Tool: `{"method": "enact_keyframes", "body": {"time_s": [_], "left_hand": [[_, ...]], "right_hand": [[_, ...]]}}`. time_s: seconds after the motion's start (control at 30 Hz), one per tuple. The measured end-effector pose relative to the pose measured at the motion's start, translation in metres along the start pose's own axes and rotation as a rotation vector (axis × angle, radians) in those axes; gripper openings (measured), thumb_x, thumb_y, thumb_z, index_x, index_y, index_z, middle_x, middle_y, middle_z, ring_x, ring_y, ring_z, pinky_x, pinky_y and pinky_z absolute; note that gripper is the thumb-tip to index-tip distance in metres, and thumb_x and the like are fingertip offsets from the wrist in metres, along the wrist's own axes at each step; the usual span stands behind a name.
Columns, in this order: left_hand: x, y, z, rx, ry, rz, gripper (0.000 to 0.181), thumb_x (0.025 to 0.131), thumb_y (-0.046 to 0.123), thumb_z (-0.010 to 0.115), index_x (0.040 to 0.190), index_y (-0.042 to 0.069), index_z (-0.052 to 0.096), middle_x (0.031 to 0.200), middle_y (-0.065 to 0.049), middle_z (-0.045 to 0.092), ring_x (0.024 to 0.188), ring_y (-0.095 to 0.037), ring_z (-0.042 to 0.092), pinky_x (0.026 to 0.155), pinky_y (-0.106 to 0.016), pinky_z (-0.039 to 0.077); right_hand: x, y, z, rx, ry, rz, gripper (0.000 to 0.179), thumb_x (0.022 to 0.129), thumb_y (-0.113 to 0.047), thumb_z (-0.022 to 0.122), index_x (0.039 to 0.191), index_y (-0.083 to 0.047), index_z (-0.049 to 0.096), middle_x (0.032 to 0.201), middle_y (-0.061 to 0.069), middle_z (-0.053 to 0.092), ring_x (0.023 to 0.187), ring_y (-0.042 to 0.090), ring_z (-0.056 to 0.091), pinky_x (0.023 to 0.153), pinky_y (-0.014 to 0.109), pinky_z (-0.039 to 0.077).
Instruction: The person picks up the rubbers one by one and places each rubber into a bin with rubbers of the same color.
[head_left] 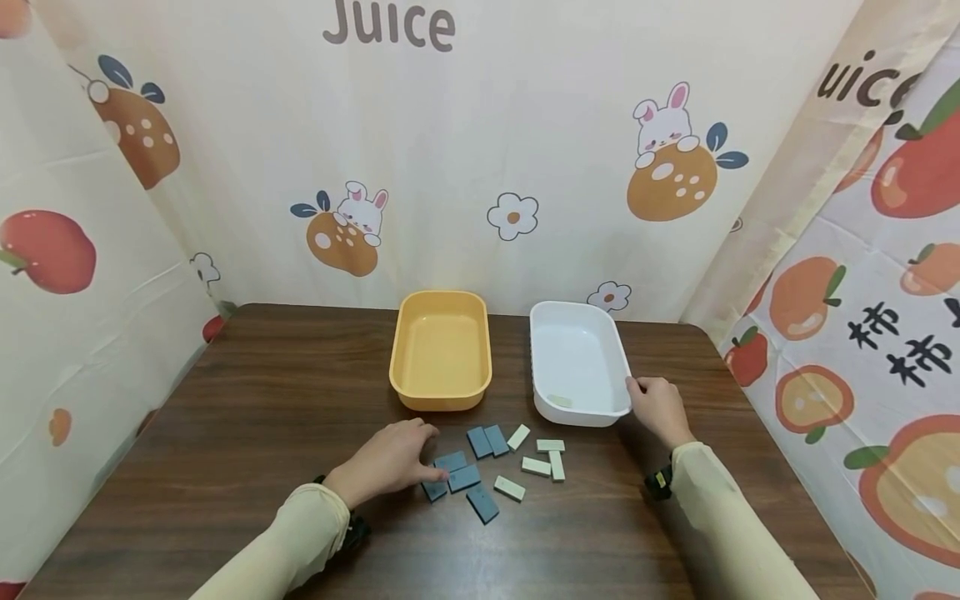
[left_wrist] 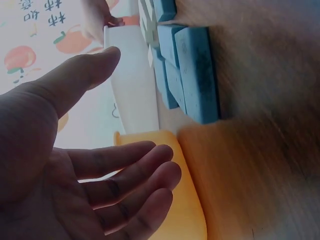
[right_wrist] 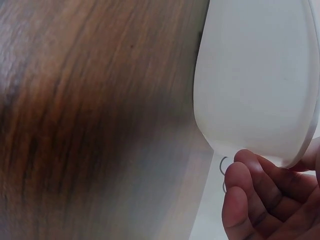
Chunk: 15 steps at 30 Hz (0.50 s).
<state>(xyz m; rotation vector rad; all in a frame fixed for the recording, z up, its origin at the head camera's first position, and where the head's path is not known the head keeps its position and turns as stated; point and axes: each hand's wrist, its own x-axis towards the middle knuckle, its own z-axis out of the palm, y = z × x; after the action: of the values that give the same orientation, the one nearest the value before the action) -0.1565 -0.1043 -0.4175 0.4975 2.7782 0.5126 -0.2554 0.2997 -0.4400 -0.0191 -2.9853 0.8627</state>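
Six blue blocks (head_left: 464, 478) and five pale blocks (head_left: 536, 467) lie on the brown table (head_left: 600, 533), the pale ones mostly to the right of the blue. My left hand (head_left: 384, 462) is just beside the leftmost blue blocks, thumb and fingers spread well apart with nothing pinched between them; I cannot tell whether the thumb tip touches a block. My right hand (head_left: 662, 408) pinches the rim of the white tray (head_left: 577, 350) at its near right corner, fingertips against the outer wall. One more block (head_left: 559, 402), also pale, lies inside that tray at its near end. Left of the white tray, and apart from it, stands the yellow tray (head_left: 441, 350), beyond the blocks.
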Motion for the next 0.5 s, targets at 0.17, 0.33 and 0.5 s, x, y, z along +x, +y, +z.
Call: {"method": "enact_keyframes", "body": {"time_s": [0.17,0.33,0.5], "left_hand": [[-0.002,-0.001,0.003,0.030,-0.021,0.036,0.065,0.077,0.049,0.077,0.120,0.002,0.064,0.103,-0.008,0.064,0.094,-0.023,0.061,0.084,-0.044,0.052],[-0.003,-0.001,0.008,0.033,-0.036,0.041,0.062,0.075,0.050,0.078,0.114,0.002,0.065,0.098,-0.006,0.062,0.090,-0.021,0.059,0.080,-0.043,0.051],[-0.004,0.000,0.011,0.041,-0.046,0.044,0.066,0.074,0.050,0.079,0.117,0.002,0.064,0.103,-0.009,0.063,0.093,-0.023,0.060,0.083,-0.044,0.051]], "right_hand": [[0.000,0.000,0.000,-0.006,-0.003,0.002,0.047,0.102,-0.025,0.040,0.116,0.012,0.065,0.107,0.028,0.069,0.078,0.026,0.061,0.069,0.040,0.050],[-0.001,-0.001,0.000,-0.005,-0.008,0.008,0.047,0.102,-0.026,0.040,0.117,0.012,0.064,0.108,0.029,0.068,0.079,0.026,0.061,0.070,0.041,0.051],[-0.003,-0.004,-0.001,0.008,-0.017,0.022,0.048,0.103,-0.026,0.040,0.118,0.012,0.063,0.112,0.030,0.067,0.083,0.028,0.062,0.073,0.044,0.052]]}}
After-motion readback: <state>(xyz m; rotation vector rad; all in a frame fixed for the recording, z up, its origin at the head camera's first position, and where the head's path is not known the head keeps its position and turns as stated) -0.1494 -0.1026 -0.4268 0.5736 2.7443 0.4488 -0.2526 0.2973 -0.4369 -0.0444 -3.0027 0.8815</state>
